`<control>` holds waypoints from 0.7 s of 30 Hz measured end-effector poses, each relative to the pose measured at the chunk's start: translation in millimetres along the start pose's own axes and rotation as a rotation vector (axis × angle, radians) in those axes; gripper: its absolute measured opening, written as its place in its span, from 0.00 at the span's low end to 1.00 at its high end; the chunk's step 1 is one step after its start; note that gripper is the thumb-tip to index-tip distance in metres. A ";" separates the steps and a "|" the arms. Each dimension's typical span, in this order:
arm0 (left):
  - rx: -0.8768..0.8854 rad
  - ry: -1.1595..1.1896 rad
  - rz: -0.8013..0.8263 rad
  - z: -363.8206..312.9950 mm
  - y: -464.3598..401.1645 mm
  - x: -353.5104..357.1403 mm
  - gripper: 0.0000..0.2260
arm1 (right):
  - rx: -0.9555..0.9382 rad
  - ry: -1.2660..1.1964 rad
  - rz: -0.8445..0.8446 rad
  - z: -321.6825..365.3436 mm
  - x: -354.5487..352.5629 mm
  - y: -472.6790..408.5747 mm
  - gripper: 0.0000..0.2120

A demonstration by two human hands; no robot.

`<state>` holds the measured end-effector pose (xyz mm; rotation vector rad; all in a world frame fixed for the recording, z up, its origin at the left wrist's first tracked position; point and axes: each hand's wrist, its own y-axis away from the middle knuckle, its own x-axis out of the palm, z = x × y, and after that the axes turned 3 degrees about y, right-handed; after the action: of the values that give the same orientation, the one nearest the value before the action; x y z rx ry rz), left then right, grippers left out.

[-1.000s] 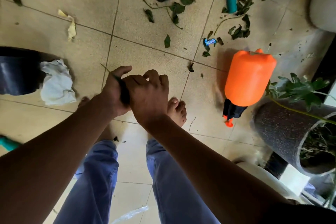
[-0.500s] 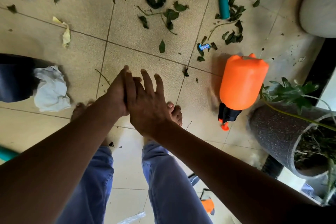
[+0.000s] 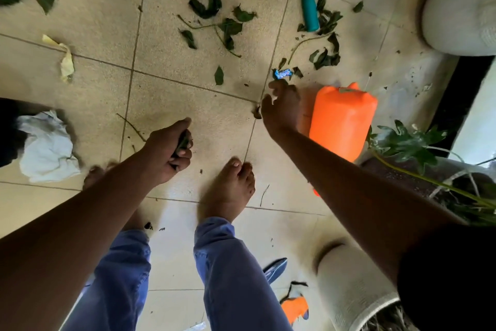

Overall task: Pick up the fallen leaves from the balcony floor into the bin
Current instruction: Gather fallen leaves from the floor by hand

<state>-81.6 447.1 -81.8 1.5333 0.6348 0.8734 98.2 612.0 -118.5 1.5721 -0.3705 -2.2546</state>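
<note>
The left hand (image 3: 169, 149) is curled into a fist and grips dark leaves (image 3: 183, 142). The right hand (image 3: 281, 107) reaches forward with loosely bent fingers and holds nothing. A small leaf (image 3: 257, 112) lies on the floor (image 3: 166, 99) just beside it.

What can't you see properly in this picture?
- Bin: head view, cut off by the left edge and covered by a white cloth.
- Leaves in the left hand: curled fingers hide how many.
- Right hand: blurred, so its grip is unclear.
</note>
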 end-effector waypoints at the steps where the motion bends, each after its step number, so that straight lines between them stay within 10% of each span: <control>1: -0.007 -0.007 0.000 0.4 -1.9 1.7 0.20 | 0.053 0.068 0.007 -10.3 3.2 -9.7 0.18; 21: -0.082 -0.076 0.018 6.1 -17.3 16.5 0.20 | -0.004 0.122 0.029 -34.7 8.3 -58.7 0.06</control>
<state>-65.8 459.5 -96.1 1.4929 0.5252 0.8411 119.6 660.9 -161.8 1.6811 -0.3526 -2.1244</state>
